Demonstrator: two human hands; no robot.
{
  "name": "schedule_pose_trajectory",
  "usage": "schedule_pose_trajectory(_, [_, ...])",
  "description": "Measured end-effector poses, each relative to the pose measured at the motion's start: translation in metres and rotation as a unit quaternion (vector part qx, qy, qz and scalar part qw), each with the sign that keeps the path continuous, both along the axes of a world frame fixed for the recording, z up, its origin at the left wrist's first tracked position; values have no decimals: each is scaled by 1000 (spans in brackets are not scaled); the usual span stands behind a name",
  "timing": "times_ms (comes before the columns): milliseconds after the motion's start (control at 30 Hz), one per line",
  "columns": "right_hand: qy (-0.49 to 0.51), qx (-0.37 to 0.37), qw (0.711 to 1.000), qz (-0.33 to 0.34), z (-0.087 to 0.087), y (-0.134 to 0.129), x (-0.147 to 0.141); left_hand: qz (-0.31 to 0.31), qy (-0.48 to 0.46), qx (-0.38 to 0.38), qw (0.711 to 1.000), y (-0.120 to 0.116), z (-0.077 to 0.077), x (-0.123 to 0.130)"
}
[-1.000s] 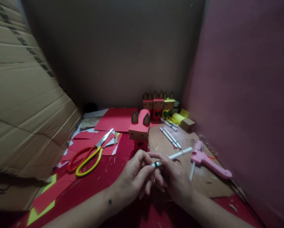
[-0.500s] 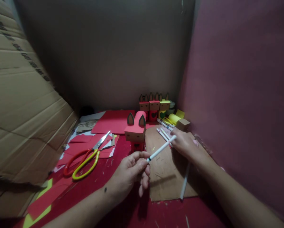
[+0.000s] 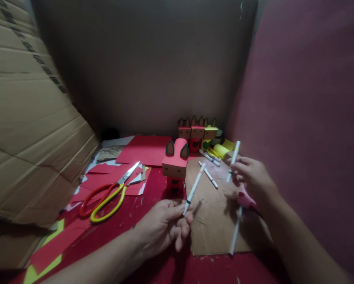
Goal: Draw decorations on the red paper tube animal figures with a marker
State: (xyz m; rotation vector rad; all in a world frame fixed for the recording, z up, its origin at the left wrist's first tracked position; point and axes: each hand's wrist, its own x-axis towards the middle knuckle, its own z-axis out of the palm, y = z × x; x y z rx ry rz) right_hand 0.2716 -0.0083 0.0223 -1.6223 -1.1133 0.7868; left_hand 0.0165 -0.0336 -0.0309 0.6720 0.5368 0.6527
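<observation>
Between thumb and fingers, my left hand (image 3: 168, 225) pinches a white marker (image 3: 195, 185) with a dark green band, slanting up to the right. My right hand (image 3: 255, 177) grips another white marker (image 3: 235, 154), nearly upright, with a yellow mark near its top. Just beyond my left hand stands a red paper animal figure (image 3: 175, 159) with a cardboard face and pointed green-edged ears. One loose marker (image 3: 211, 178) lies on the brown board (image 3: 206, 236), and several more (image 3: 209, 157) lie behind it. Below my right hand is a pink-handled tool (image 3: 245, 197), partly hidden, with a translucent stick (image 3: 236, 232) beside it.
Red-and-yellow-handled scissors (image 3: 110, 197) lie on paper scraps at the left. Red sheets (image 3: 144, 150) are behind them. Similar figures (image 3: 197, 132) stand at the back, near a yellow paper roll (image 3: 221, 151). A cardboard flap (image 3: 32, 138) rises left; a pinkish wall (image 3: 307, 98) stands right.
My right hand has lifted a marker from the group on the board and moved right. The marker in my left hand has turned more upright. The view has shifted slightly.
</observation>
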Motion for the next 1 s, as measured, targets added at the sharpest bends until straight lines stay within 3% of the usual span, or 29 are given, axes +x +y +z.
schedule_pose_trajectory(167, [225, 2, 970, 95, -18, -55, -36, -37, -7, 33, 999, -7, 2, 4])
schedule_pose_trajectory(300, [320, -23, 940, 119, -33, -69, -59, -66, 7, 67, 996, -13, 2, 6])
schedule_pose_trajectory(633, [375, -56, 908, 181, -34, -73, -65, -98, 41, 98, 990, -23, 8, 8])
schedule_pose_trajectory(1000, [383, -55, 894, 224, -38, -74, -65, -94, 65, 94, 989, -22, 10, 9])
